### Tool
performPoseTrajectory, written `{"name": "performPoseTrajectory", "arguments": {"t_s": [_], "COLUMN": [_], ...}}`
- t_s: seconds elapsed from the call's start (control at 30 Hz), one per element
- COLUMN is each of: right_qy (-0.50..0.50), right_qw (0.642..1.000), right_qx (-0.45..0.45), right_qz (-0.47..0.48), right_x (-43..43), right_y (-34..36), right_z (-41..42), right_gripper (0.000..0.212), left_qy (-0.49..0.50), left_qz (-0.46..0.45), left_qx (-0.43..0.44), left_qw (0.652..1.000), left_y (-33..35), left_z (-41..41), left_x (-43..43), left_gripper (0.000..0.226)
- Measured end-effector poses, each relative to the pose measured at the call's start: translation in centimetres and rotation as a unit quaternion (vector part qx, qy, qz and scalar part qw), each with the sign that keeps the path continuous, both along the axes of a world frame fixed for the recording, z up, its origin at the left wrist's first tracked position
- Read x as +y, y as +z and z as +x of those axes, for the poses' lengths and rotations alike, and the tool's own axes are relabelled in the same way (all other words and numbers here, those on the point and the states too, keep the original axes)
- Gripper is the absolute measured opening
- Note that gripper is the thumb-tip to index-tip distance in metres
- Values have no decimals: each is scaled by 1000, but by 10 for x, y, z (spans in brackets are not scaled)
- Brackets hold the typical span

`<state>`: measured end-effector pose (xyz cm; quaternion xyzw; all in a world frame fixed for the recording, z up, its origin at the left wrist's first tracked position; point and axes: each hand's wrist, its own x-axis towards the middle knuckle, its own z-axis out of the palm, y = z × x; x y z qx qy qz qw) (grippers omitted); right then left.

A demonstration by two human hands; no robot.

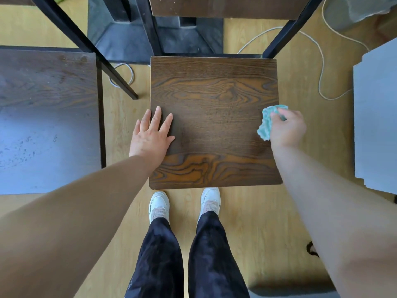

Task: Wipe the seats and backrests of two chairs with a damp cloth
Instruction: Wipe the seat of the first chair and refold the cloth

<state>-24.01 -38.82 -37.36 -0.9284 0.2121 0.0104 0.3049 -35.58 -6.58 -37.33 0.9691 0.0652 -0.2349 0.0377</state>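
While the person stands at the seat's 6 o'clock edge, the left hand (pixel 151 134) lies flat with fingers spread on the left side of the chair seat (pixel 214 123), at about 9 o'clock; it grips nothing, and I judge it is there to steady the chair against the wiping push. At 3 o'clock, the right hand (pixel 286 127) is bunched around a teal cloth (pixel 266 122), fingers curled and pinching it into a wad. Most of the cloth pokes out on the hand's inner side, toward the seat's centre, touching the wood at the right edge. Crumpled this way, it gives a firm pad to press with. At 12 o'clock the backrest (pixel 225 7) shows only its lower slat. A second chair seat (pixel 47 117), dusty and speckled, sits just beside the left forearm, and looks unwiped.
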Motion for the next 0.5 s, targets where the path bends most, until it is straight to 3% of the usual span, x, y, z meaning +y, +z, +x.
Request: {"name": "performPoseTrajectory", "arguments": {"t_s": [0.27,0.5], "right_qy": [4,118], "right_qw": [1000,992], "right_qx": [28,32], "right_qz": [-14,-24], "right_x": [58,143], "right_y": [-6,-3], "right_z": [18,2], "right_gripper": [25,26], "left_qy": [10,19], "left_qz": [-3,-15], "left_qx": [1,10], "left_qw": [1000,1000], "left_y": [2,3], "left_z": [17,8], "left_x": [9,17], "left_gripper": [62,64]}}
